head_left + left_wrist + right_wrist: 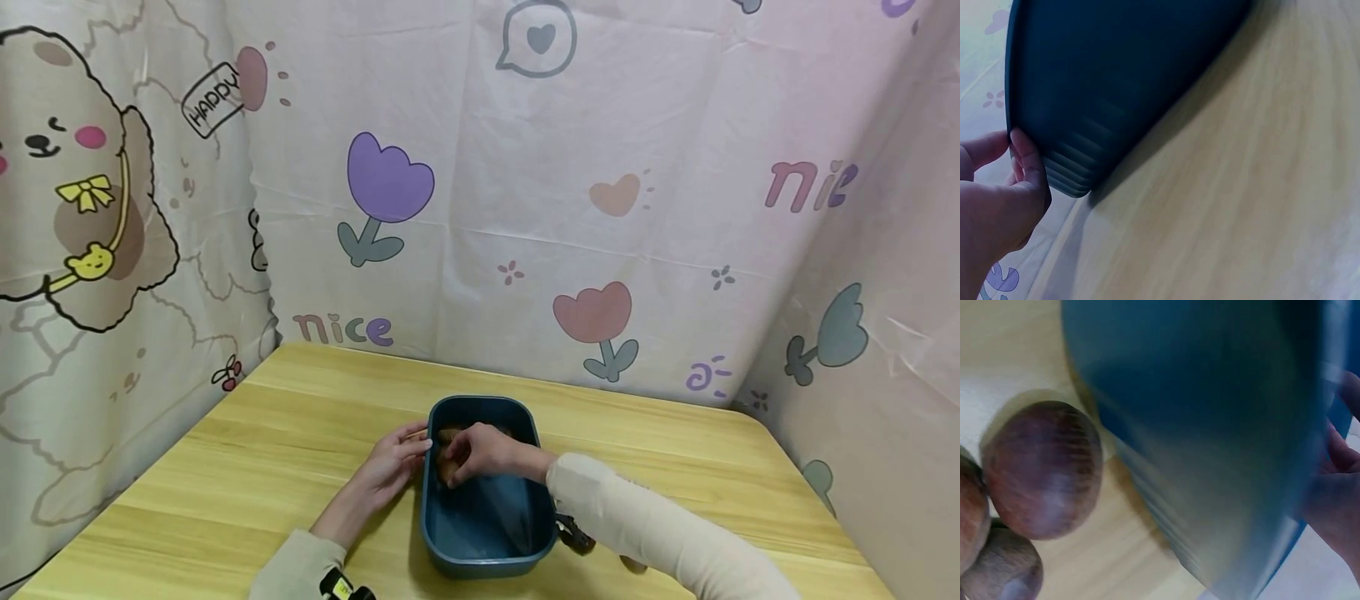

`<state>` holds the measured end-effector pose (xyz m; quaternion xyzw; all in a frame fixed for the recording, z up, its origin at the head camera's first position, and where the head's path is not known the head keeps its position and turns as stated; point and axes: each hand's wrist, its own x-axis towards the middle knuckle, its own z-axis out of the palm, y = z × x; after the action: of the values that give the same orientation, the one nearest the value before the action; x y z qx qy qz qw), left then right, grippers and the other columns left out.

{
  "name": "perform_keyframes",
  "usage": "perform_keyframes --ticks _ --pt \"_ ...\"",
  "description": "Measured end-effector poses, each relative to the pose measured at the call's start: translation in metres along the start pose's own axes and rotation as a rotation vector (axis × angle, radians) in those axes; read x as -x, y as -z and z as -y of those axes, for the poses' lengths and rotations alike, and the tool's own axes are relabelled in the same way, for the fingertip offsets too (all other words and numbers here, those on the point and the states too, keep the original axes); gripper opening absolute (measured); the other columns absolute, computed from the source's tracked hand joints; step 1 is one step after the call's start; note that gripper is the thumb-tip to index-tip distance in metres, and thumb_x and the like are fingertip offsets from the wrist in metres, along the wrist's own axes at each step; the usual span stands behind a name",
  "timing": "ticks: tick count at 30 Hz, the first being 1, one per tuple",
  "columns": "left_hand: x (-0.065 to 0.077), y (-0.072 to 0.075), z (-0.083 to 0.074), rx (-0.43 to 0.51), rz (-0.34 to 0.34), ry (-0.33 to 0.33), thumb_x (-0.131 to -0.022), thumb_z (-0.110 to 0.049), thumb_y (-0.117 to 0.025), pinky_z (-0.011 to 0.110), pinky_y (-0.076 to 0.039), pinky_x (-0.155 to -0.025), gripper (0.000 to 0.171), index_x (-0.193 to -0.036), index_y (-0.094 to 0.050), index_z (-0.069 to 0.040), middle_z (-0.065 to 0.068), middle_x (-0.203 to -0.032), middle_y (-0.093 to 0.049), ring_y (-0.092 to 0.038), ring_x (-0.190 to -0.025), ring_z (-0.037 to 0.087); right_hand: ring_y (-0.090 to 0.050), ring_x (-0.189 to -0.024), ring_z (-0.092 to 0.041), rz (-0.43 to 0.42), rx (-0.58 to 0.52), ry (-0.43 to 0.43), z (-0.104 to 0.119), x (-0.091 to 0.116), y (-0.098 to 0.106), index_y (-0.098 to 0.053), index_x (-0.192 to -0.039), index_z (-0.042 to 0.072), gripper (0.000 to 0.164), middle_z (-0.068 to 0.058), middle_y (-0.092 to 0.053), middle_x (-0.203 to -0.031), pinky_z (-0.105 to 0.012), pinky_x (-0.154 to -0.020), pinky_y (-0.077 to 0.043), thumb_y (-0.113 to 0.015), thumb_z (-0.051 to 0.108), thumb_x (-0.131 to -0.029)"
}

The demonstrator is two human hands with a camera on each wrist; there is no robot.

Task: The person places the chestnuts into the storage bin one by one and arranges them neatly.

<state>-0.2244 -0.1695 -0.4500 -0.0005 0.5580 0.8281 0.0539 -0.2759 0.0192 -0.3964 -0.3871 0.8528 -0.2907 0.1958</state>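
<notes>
A deep dark-blue plastic bin [480,562] with rounded corners stands on the table. My left hand [393,467] is at its left side; in the left wrist view the thumb and fingers pinch the rim of the bin [1116,75]. Over the right wall reaches my right hand [483,452], inside the bin, its fingers curled at a brown piece [446,475] near the left wall. More brown shows behind that hand, partly hidden. In the right wrist view the bin's wall [1210,425] covers most of the fingers.
Right of the bin, several smooth, round, brownish-purple things lie on the wooden table [247,467], one large in the right wrist view [1044,469]; the right sleeve [660,529] partly covers them in the head view. A printed cloth [487,167] hangs behind the table.
</notes>
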Motion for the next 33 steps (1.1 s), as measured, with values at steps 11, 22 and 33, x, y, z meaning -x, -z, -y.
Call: perform_keyframes --ticks 11,22,33 --pt "0.000 0.000 0.001 0.001 0.007 -0.008 -0.096 0.001 -0.051 0.023 -0.047 -0.079 0.048 -0.138 -0.031 0.014 0.009 -0.108 -0.054 -0.054 -0.092 0.012 -0.055 -0.069 -0.001 -0.060 0.074 0.083 -0.002 0.008 -0.017 -0.070 -0.099 0.002 0.023 0.003 -0.066 -0.080 -0.017 -0.065 -0.048 -0.079 0.006 -0.078" --pt "0.000 -0.001 0.000 0.022 0.002 -0.005 -0.096 0.002 -0.051 0.023 -0.047 -0.079 0.046 -0.136 -0.033 0.014 0.008 -0.106 -0.053 -0.054 -0.092 0.012 -0.056 -0.072 -0.001 -0.113 0.092 0.088 -0.003 0.010 -0.021 -0.073 -0.100 0.002 0.022 0.001 -0.069 -0.084 -0.016 -0.068 -0.048 -0.078 0.004 -0.079" --pt "0.001 0.000 0.001 0.003 -0.007 -0.005 -0.096 0.001 -0.051 0.024 -0.047 -0.081 0.047 -0.138 -0.032 0.014 0.012 -0.112 -0.052 -0.054 -0.094 0.013 -0.066 -0.083 -0.011 -0.144 -0.018 0.058 0.002 0.016 0.008 -0.071 -0.106 -0.001 0.026 -0.009 -0.071 -0.096 -0.022 -0.071 -0.052 -0.076 0.002 -0.081"
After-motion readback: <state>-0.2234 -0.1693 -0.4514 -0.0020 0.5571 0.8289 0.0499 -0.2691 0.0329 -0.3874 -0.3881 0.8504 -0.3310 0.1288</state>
